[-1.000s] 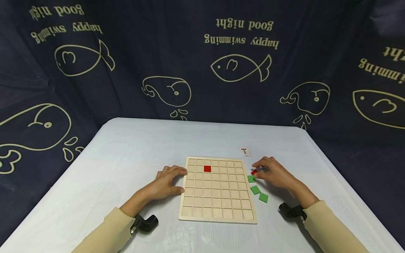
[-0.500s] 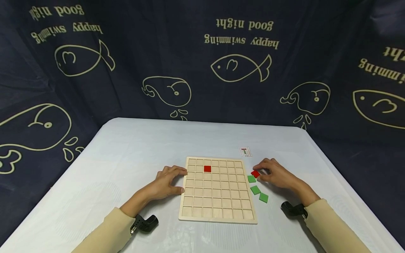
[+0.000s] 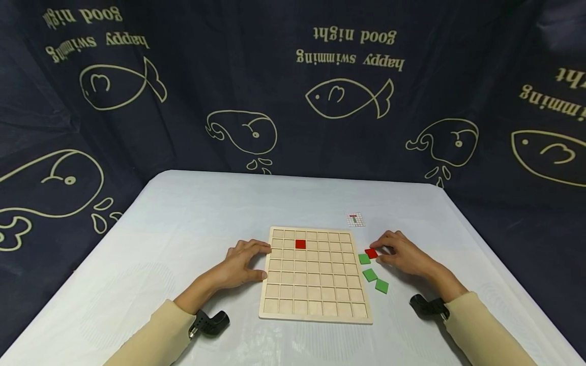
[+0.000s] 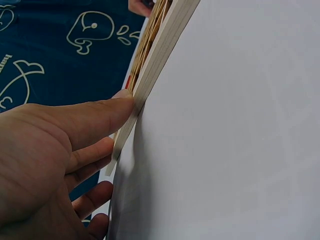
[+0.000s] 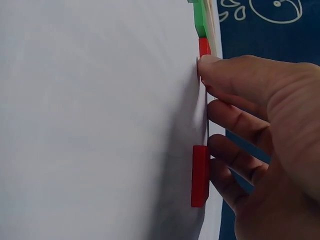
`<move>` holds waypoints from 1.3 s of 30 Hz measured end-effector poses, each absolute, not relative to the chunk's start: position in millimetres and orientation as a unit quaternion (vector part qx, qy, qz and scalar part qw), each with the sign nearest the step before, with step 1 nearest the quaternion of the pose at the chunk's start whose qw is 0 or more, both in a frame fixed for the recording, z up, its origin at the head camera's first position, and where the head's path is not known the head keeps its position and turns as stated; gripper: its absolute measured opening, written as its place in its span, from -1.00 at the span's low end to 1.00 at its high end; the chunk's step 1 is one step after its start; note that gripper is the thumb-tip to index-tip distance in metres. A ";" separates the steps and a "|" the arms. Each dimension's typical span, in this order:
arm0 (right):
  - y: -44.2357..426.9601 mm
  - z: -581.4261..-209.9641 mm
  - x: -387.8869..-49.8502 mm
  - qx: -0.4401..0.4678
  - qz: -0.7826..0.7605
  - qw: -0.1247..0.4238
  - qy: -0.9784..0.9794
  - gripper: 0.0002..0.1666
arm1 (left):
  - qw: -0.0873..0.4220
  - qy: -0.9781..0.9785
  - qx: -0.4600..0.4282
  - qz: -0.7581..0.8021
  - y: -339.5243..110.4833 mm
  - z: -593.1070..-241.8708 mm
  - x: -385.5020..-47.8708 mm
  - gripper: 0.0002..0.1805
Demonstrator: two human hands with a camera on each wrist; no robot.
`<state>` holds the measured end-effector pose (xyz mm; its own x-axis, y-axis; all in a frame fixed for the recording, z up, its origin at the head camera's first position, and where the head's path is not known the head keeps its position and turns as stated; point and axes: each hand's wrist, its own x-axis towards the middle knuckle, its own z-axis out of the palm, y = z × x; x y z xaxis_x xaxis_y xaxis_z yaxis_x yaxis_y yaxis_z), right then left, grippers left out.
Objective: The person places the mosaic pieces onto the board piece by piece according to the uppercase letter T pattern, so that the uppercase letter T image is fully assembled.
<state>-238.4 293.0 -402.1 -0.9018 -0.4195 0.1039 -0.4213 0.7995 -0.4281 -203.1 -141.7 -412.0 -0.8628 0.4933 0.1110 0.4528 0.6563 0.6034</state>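
Note:
At the centre of the table lies a wooden grid board (image 3: 316, 321) with one red tile (image 3: 300, 244) in a cell of its second row. My left hand (image 3: 240, 264) rests against the board's left edge, thumb and fingertips touching its side. Right of the board, my right hand (image 3: 400, 253) pinches a loose red square tile (image 3: 371, 253) between thumb and index finger, low at the tabletop. In the right wrist view another red tile (image 5: 200, 176) lies by the other fingers; the hand hides it in the head view.
Green tiles (image 3: 370, 275) lie right of the board, one (image 3: 364, 259) beside the pinched red tile. A small printed grid card (image 3: 355, 219) with a red and green T pattern lies behind them. A dark printed curtain (image 3: 293, 127) hangs beyond the white table (image 3: 206, 203).
My right hand has moved slightly right and toward me, and the loose red tile has shifted the same way and turned a little. The left hand and the board stay put.

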 end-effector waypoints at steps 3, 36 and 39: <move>294.1 -402.8 -237.1 0.218 0.224 0.007 -0.950 -0.68 | 0.030 0.910 0.261 0.322 -141.7 -411.9 -202.8 -0.40; 298.1 -407.3 -235.2 0.204 0.235 0.032 -0.950 -0.75 | 0.028 0.909 0.262 0.322 -141.4 -411.5 -202.2 -0.41; 297.7 -406.6 -235.2 0.205 0.239 0.032 -0.949 -0.75 | 0.028 0.909 0.262 0.322 -141.2 -411.2 -202.1 -0.40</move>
<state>-235.2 297.7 -406.6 -0.9136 -0.3744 0.1589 -0.4050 0.8014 -0.4403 -202.1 -141.2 -411.2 -0.8612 0.4945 0.1176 0.4585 0.6559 0.5996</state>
